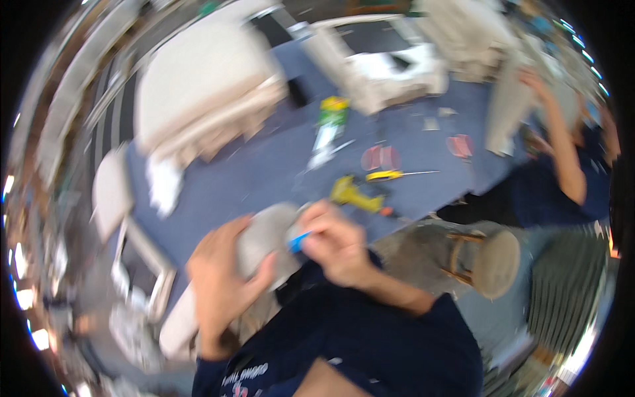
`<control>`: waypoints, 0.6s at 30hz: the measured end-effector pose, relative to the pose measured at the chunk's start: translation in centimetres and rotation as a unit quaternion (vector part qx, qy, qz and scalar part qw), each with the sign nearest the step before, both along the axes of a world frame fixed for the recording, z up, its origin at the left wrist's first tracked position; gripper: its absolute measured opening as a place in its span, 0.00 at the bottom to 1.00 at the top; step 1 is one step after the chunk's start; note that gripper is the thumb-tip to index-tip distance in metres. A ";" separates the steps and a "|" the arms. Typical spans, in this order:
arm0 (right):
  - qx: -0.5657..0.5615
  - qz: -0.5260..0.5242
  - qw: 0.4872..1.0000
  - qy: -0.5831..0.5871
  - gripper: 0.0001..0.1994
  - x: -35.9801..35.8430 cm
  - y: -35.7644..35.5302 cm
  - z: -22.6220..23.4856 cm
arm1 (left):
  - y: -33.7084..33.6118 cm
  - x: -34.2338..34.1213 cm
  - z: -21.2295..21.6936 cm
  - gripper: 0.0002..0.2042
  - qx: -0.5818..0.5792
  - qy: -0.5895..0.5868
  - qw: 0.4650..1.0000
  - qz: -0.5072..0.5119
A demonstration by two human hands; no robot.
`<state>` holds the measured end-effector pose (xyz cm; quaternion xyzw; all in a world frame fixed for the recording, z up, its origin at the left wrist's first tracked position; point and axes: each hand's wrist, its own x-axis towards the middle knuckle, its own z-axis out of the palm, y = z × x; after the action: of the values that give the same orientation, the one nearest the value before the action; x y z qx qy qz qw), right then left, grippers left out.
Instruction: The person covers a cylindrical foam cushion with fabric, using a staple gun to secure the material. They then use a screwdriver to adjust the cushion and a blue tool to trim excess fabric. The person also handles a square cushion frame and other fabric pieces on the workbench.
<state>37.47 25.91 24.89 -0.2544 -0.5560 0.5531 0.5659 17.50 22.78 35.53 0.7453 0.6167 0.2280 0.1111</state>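
Close to my body is a light grey fabric-covered piece (pixel 266 239), rounded at its far end. My left hand (pixel 225 274) grips its left side, with thumb and fingers apart around it. At the right side of the piece, my right hand (pixel 336 243) is closed in a pinch on a small blue object (pixel 297 242); motion blur hides its kind. Just beyond my right hand lies a yellow gun-shaped tool (pixel 357 194) with an orange part. Behind that tool rests a yellow-handled screwdriver or awl (pixel 385 175) with a thin shaft.
The blue-covered table (pixel 225 182) bears red-handled scissors (pixel 380 157), a green and yellow packet (pixel 333 111) and a black phone-like object (pixel 299 92). Large beige upholstered pieces (pixel 205 73) stand behind. At right, another person (pixel 562 152) handles upholstery near a round stool (pixel 496 264).
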 end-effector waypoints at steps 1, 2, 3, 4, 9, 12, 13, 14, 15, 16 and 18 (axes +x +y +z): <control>-0.013 0.014 0.999 0.029 0.04 0.1 0.1 0.4 | -0.3 0.1 0.3 0.26 -0.002 0.003 1.000 0.009; -0.059 0.053 0.996 0.045 0.04 0.1 -0.6 0.9 | -0.9 -0.1 0.4 0.25 -0.001 0.001 1.000 0.011; -0.093 0.080 0.991 0.050 0.05 0.3 -0.4 1.7 | -1.4 -0.4 0.7 0.25 -0.003 -0.001 1.000 0.020; -0.103 0.095 0.989 0.036 0.05 0.4 -0.5 2.5 | -2.1 -0.4 1.0 0.25 -0.008 -0.009 1.000 0.023; -0.156 0.155 0.975 -0.015 0.09 0.9 -0.6 4.5 | -3.8 -1.0 0.8 0.28 -0.013 -0.022 1.000 0.012; -0.121 0.171 0.977 -0.032 0.11 1.9 0.8 4.7 | -3.0 0.4 0.0 0.29 -0.007 -0.022 1.000 0.014; -0.111 0.173 0.978 -0.037 0.10 2.0 0.9 4.9 | -3.0 0.5 -0.1 0.30 0.001 -0.022 1.000 0.010; -0.097 0.164 0.980 -0.051 0.10 2.0 0.9 5.0 | -2.9 0.6 -0.2 0.30 0.009 -0.023 1.000 0.006; -0.081 0.157 0.982 -0.065 0.10 2.1 1.0 5.2 | -2.9 0.8 -0.3 0.30 0.014 -0.030 0.999 0.006; -0.065 0.149 0.983 -0.081 0.10 2.1 1.0 5.3 | -2.9 0.9 -0.4 0.30 0.019 -0.037 0.999 0.006; -0.044 0.141 0.985 -0.094 0.09 2.1 1.2 5.3 | -2.9 1.0 -0.5 0.30 0.027 -0.050 0.998 0.006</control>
<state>39.60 27.09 30.22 -0.2485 -0.6122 0.6251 0.4155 18.54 19.86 35.02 0.7320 0.6086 0.2818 0.1200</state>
